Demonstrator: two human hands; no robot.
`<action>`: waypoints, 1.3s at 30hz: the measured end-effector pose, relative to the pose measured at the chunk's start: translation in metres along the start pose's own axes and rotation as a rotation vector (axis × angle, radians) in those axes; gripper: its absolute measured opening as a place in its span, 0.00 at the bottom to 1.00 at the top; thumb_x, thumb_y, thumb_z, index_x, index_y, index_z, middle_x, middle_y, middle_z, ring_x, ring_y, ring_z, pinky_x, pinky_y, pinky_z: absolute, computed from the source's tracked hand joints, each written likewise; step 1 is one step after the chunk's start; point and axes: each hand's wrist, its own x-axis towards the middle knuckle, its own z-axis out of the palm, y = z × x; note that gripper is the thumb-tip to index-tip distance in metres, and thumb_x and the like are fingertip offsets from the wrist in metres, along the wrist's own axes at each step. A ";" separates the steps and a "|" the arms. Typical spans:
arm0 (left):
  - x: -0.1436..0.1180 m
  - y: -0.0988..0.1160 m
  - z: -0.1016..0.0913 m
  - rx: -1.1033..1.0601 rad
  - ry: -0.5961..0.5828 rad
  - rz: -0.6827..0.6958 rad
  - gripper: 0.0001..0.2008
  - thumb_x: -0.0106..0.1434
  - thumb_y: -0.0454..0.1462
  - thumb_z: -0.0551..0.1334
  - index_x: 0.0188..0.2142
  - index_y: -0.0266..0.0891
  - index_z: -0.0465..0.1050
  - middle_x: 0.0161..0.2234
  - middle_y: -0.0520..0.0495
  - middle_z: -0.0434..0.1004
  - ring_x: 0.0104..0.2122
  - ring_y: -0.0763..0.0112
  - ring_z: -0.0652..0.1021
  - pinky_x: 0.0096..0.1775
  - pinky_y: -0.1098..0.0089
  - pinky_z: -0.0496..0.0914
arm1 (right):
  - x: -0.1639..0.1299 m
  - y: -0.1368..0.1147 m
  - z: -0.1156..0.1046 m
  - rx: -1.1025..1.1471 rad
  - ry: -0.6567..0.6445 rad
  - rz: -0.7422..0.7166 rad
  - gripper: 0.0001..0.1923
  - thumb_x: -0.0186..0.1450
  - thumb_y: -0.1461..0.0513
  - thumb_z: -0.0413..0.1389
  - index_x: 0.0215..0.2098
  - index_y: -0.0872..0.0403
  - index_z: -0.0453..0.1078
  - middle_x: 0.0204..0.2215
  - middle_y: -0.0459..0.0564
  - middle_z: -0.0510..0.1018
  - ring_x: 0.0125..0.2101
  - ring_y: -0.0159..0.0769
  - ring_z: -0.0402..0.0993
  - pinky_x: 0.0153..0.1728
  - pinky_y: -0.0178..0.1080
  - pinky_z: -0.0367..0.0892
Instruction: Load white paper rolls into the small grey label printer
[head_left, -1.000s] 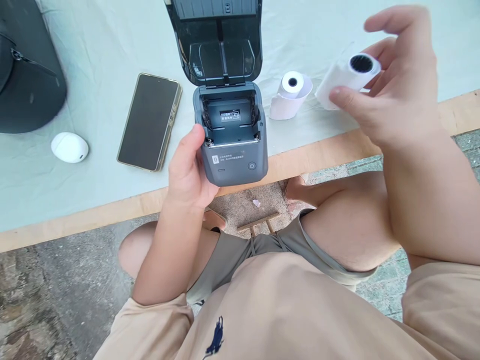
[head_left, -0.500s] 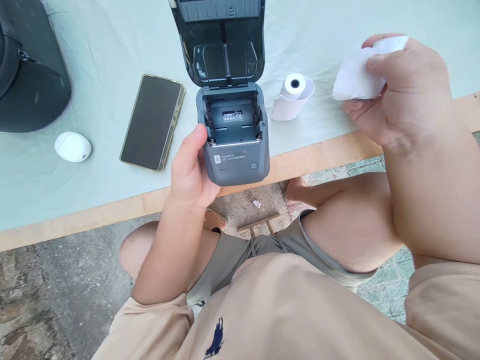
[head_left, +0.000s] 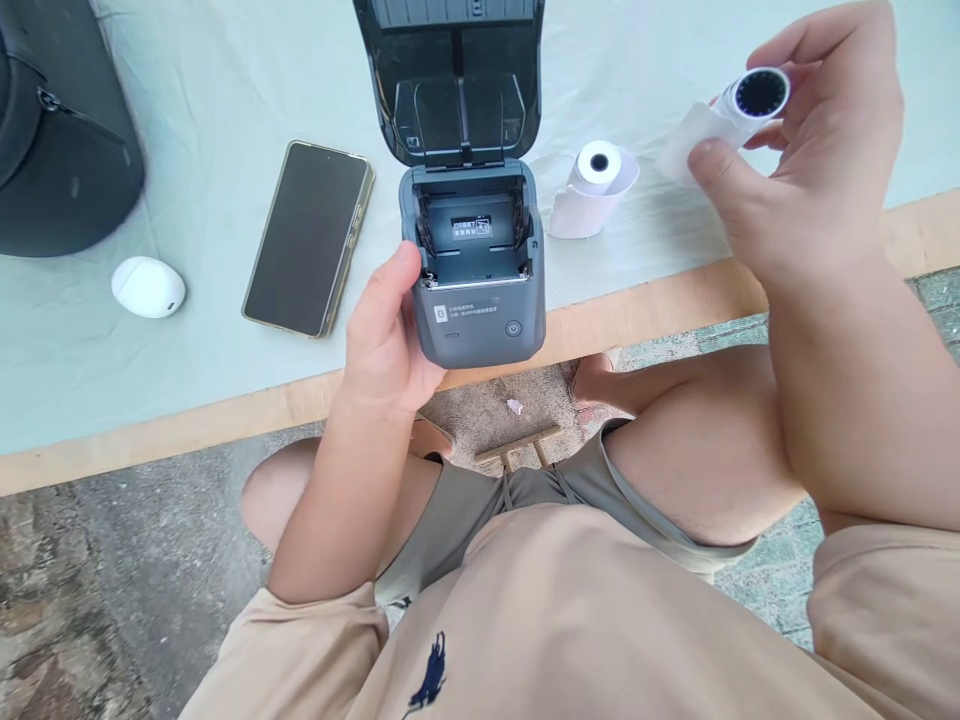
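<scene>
Right grip: paper roll [head_left: 739, 112] is held between thumb and fingers of right hand [head_left: 810, 170]
Roll axis: pointed toward the camera
Left grip: left hand [head_left: 386, 335] is closed on printer [head_left: 480, 290], lid open
Bay direction: left of and below the roll, at bench [head_left: 187, 420] edge

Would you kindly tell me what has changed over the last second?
The right hand turned the white paper roll, so its dark core end faces the camera again. The left hand keeps gripping the open grey printer; the second white roll lies unmoved.
</scene>
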 end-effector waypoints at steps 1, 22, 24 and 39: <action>0.000 0.000 0.000 -0.005 -0.001 0.001 0.19 0.68 0.51 0.55 0.41 0.45 0.80 0.48 0.47 0.83 0.62 0.53 0.74 0.63 0.55 0.74 | 0.000 0.002 0.000 -0.040 -0.017 0.027 0.23 0.55 0.65 0.58 0.49 0.51 0.63 0.47 0.48 0.73 0.46 0.30 0.70 0.42 0.35 0.60; 0.001 -0.007 -0.008 -0.092 -0.041 0.079 0.20 0.70 0.47 0.52 0.38 0.39 0.79 0.43 0.47 0.83 0.60 0.59 0.76 0.67 0.61 0.69 | -0.013 -0.042 0.057 -0.219 -0.207 -0.166 0.26 0.61 0.63 0.56 0.57 0.40 0.66 0.48 0.50 0.70 0.47 0.36 0.71 0.43 0.41 0.73; 0.001 -0.008 -0.009 -0.101 -0.040 0.085 0.19 0.70 0.47 0.53 0.38 0.39 0.79 0.45 0.48 0.83 0.60 0.59 0.77 0.66 0.61 0.69 | -0.013 -0.044 0.056 -0.167 -0.189 -0.182 0.27 0.60 0.64 0.57 0.58 0.42 0.65 0.49 0.49 0.72 0.46 0.35 0.71 0.45 0.40 0.73; 0.000 -0.009 -0.009 -0.133 -0.045 0.087 0.18 0.70 0.47 0.55 0.35 0.39 0.78 0.49 0.50 0.81 0.58 0.58 0.77 0.63 0.59 0.73 | -0.013 -0.077 0.038 0.739 -0.147 0.267 0.23 0.60 0.58 0.60 0.53 0.45 0.64 0.52 0.42 0.71 0.44 0.29 0.77 0.41 0.34 0.79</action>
